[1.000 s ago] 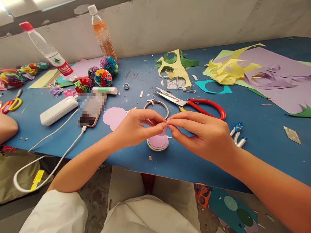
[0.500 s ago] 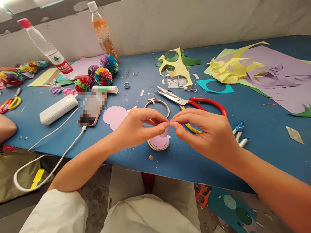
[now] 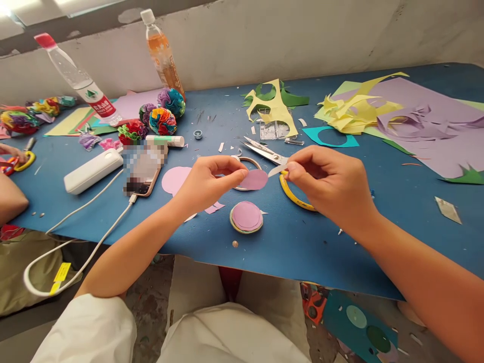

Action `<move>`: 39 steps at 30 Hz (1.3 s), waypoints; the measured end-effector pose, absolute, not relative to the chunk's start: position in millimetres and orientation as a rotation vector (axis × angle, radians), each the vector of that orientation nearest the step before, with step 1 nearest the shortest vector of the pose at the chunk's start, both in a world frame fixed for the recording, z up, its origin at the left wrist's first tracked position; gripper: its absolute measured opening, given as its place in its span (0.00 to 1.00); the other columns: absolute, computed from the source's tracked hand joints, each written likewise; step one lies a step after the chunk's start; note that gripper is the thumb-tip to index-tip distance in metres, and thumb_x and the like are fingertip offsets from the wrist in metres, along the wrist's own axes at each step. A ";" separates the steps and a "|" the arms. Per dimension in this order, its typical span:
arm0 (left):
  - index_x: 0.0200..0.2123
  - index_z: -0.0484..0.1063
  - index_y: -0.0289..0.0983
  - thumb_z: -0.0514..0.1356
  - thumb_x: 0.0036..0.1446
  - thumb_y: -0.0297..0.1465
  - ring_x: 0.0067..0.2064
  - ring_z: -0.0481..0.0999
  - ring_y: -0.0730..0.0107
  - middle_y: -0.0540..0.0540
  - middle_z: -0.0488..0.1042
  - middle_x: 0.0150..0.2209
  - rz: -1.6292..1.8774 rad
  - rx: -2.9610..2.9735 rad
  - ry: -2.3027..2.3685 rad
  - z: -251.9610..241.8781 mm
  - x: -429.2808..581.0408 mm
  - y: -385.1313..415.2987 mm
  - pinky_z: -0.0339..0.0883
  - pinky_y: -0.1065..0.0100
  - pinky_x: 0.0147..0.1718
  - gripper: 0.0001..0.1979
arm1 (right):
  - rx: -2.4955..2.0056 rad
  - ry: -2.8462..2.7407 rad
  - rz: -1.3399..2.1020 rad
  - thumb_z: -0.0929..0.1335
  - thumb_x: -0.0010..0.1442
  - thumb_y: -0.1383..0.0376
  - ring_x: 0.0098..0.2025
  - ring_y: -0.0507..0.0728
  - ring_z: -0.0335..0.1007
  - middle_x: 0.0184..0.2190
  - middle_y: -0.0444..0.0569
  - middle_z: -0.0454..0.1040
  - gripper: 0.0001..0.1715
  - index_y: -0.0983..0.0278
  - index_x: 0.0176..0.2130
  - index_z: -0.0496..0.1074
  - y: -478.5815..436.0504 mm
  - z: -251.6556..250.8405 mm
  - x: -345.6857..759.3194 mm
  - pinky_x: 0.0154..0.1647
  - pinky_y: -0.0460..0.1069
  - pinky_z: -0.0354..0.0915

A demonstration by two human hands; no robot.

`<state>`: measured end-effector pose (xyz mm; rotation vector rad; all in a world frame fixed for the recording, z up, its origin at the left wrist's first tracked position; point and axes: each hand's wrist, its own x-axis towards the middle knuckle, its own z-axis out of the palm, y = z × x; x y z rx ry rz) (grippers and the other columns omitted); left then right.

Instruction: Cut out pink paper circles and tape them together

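Note:
My left hand [image 3: 221,176] pinches a purple paper circle [image 3: 256,180] at its left edge, above the table. Close to its right, my right hand [image 3: 321,184] is closed on a small white paper strip [image 3: 277,171], which points toward the circle without touching it. Below my hands lies a stack of round paper pieces [image 3: 246,217], purple on top. Behind the held circle is a roll of tape [image 3: 249,160], partly covered. The scissors [image 3: 264,151] have a yellow handle loop; my right hand hides part of them. More purple paper circles [image 3: 176,179] lie left, partly behind my left hand.
A phone [image 3: 143,174] and white power bank [image 3: 94,170] are joined by a cable. A glue stick [image 3: 165,141], paper flower balls [image 3: 162,121] and two bottles [image 3: 161,55] stand behind. Paper offcuts [image 3: 359,108] fill the back right. Another person's hand [image 3: 11,151] is by scissors at far left.
My hands have moved apart from where their fingertips met. The purple circle is now raised off the stack in my left hand, and a white strip shows in my right.

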<state>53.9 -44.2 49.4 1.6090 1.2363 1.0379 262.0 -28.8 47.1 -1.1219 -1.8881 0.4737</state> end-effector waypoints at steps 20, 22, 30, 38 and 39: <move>0.31 0.79 0.35 0.64 0.52 0.39 0.31 0.73 0.74 0.47 0.78 0.33 1.077 1.606 1.178 50.0 49.9 -41.1 0.71 0.71 0.31 0.12 | -1.081 -1.923 1.070 0.71 0.52 0.52 0.29 0.54 0.73 0.28 0.45 0.76 0.14 0.58 0.35 0.78 -22.4 44.5 264.0 0.29 0.50 0.70; 0.31 0.79 0.35 0.64 0.52 0.39 0.32 0.73 0.74 0.46 0.79 0.34 1.087 1.600 1.161 51.4 50.5 -42.2 0.71 0.72 0.31 0.12 | -1.054 -1.895 1.123 0.72 0.51 0.53 0.29 0.53 0.72 0.28 0.45 0.76 0.12 0.58 0.34 0.77 -23.7 47.3 264.0 0.31 0.50 0.71; 0.32 0.78 0.35 0.64 0.53 0.38 0.34 0.75 0.72 0.46 0.79 0.34 1.159 1.642 1.100 51.8 51.6 -46.0 0.69 0.73 0.31 0.11 | -0.986 -1.818 1.178 0.73 0.50 0.56 0.28 0.52 0.72 0.26 0.43 0.76 0.09 0.57 0.30 0.77 -28.7 53.4 262.6 0.32 0.49 0.72; 0.31 0.80 0.41 0.64 0.53 0.39 0.38 0.76 0.67 0.45 0.78 0.35 1.122 1.880 1.000 60.1 48.7 -48.3 0.70 0.68 0.34 0.09 | -0.711 -2.169 0.728 0.68 0.59 0.67 0.34 0.53 0.76 0.33 0.44 0.78 0.05 0.57 0.35 0.74 -32.1 47.4 267.9 0.34 0.48 0.73; 0.31 0.80 0.42 0.64 0.53 0.39 0.38 0.76 0.67 0.45 0.77 0.35 1.074 1.954 0.978 61.2 46.8 -48.4 0.70 0.66 0.36 0.08 | -0.626 -2.257 0.641 0.67 0.60 0.69 0.36 0.53 0.76 0.35 0.45 0.79 0.07 0.57 0.36 0.74 -32.8 46.1 268.6 0.36 0.48 0.73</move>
